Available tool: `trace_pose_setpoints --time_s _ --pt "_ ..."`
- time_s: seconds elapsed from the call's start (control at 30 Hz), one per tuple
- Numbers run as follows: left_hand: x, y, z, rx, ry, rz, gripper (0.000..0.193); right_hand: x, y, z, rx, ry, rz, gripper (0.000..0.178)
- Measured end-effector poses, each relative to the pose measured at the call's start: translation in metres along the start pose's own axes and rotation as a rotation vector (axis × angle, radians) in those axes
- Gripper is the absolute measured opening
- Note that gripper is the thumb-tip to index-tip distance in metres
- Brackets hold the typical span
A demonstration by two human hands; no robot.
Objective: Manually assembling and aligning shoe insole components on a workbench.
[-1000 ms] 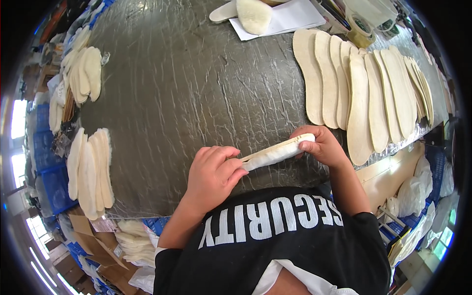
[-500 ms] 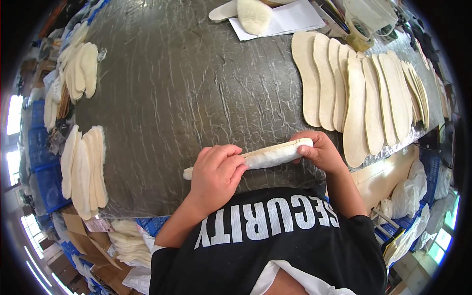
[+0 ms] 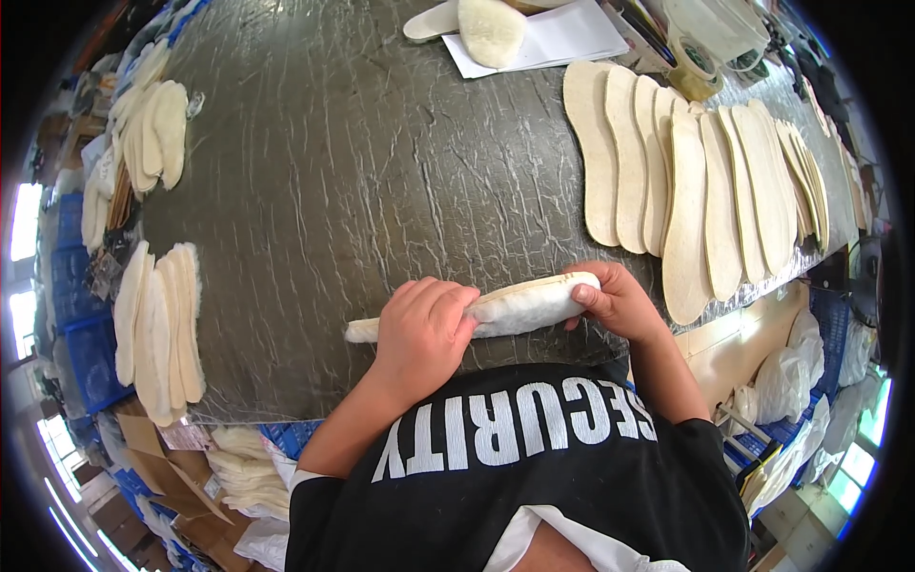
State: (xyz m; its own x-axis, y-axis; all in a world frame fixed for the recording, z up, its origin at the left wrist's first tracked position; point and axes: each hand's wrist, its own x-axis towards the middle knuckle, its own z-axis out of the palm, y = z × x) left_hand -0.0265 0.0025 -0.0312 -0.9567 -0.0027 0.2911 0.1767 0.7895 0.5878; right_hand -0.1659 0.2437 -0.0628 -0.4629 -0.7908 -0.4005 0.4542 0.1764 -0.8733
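Note:
A fleecy insole [image 3: 524, 310], cream with a white woolly side facing me, is held on edge between my two hands just above the near edge of the table. My left hand [image 3: 419, 332] is closed round its middle, and the narrow end pokes out to the left of that hand. At the other end, my right hand [image 3: 610, 297] grips the broad rounded tip, thumb on the near side. Along the top edge a seam between layers shows; whether it is one insole or a pair pressed together I cannot tell.
Overlapping rows of cream insoles [image 3: 686, 210] lie on the dark table [image 3: 362, 172] at the right. Fleecy insoles [image 3: 162, 334] are piled at the left edge, with another pile [image 3: 157, 133] farther back. White paper [image 3: 562, 38], a fluffy piece [image 3: 491, 33] and tape rolls [image 3: 696, 71] sit at the far side.
The insole has shifted slightly left and turned so more of its woolly side shows. My left hand has moved a little along with it; both hands keep their hold.

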Motion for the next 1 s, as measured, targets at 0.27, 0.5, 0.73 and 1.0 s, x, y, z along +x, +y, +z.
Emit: trace_pose_setpoints --time_s 0.27,0.5,0.73,1.0 --pt "0.001 -0.001 0.004 -0.165 -0.016 -0.009 0.041 0.014 -0.056 0.056 -1.275 0.126 -0.652 0.057" --pt "-0.010 -0.024 -0.036 0.085 -0.041 -0.174 0.057 0.021 -0.040 0.051 -1.266 0.096 -0.560 0.030" --pt "-0.011 -0.023 -0.029 0.127 0.008 -0.088 0.052 0.020 -0.042 0.053 -1.252 0.100 -0.543 0.026" --pt "-0.010 -0.026 -0.015 0.075 -0.008 -0.003 0.031 0.020 -0.037 0.051 -1.183 0.080 -0.523 0.022"
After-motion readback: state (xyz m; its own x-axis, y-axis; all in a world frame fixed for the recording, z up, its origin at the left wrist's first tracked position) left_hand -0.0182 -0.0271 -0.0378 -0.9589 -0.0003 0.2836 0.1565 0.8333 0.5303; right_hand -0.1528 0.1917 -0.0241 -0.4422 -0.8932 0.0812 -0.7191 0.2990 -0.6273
